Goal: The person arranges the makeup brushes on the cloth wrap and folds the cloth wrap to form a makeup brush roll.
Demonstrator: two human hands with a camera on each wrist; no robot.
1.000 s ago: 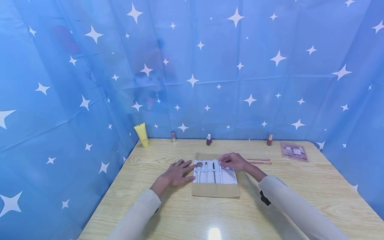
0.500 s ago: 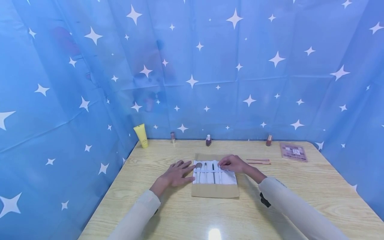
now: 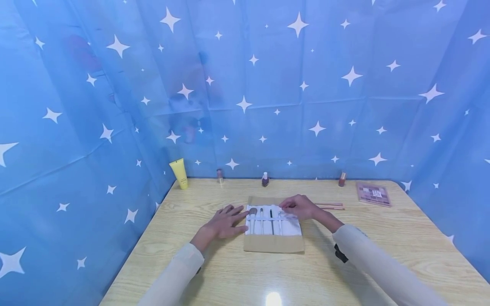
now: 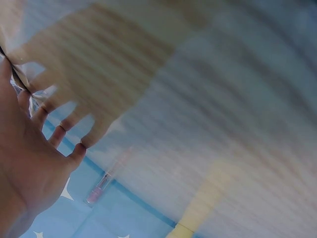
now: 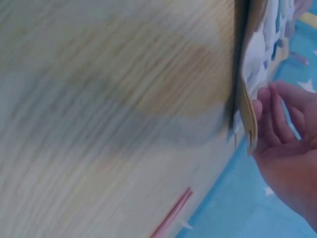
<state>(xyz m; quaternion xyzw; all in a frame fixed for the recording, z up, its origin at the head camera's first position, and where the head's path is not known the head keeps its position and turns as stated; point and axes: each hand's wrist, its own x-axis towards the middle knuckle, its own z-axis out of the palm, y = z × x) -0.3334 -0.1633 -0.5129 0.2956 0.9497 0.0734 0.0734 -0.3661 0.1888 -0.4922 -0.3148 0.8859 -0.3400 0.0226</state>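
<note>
A beige brush roll (image 3: 274, 244) with a white lining lies unfolded on the table. Under its band stand a fluffy makeup brush (image 3: 252, 216), a smaller brush (image 3: 262, 216), a thin dark-tipped brush (image 3: 272, 219) and a pale slim brush (image 3: 280, 223). My left hand (image 3: 226, 222) rests with spread fingers at the roll's left edge; the left wrist view shows the same hand (image 4: 37, 153). Over the upper right of the roll is my right hand (image 3: 300, 207), fingers loosely bent beside the pale brush's tip. In the right wrist view, that hand's fingertips (image 5: 271, 96) are at the roll's edge.
Two pink brushes (image 3: 332, 208) lie right of the roll, with a makeup palette (image 3: 373, 194) farther right. Along the back edge stand a yellow tube (image 3: 179, 174), a small lip-gloss-like tube (image 3: 220, 176), a dark nail polish bottle (image 3: 265, 179) and a reddish-brown bottle (image 3: 342, 179).
My right hand has lifted slightly back from the pale brush, whose tip now shows more. My left hand stays at the roll's left edge. The head view has shifted slightly.
</note>
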